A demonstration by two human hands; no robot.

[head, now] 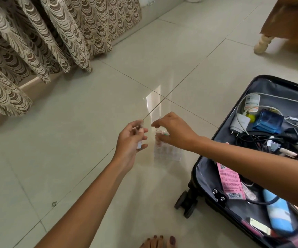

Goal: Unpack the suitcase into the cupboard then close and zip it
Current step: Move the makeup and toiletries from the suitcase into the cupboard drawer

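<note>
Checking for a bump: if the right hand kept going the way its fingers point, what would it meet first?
Probably the left hand, which grips a small item close ahead of the right hand; depth is unclear. The clear organizer lies below that line.

My arms are bare to past the elbow, no sleeves, rings or watch. My left hand (129,140) and right hand (174,132) are bare. My toenails (172,240) wear dark polish.

Domestic room, likely a bedroom — glossy tiled floor (91,122) and patterned curtain (37,33) are seen. A wooden furniture leg (262,44) is noted.
</note>
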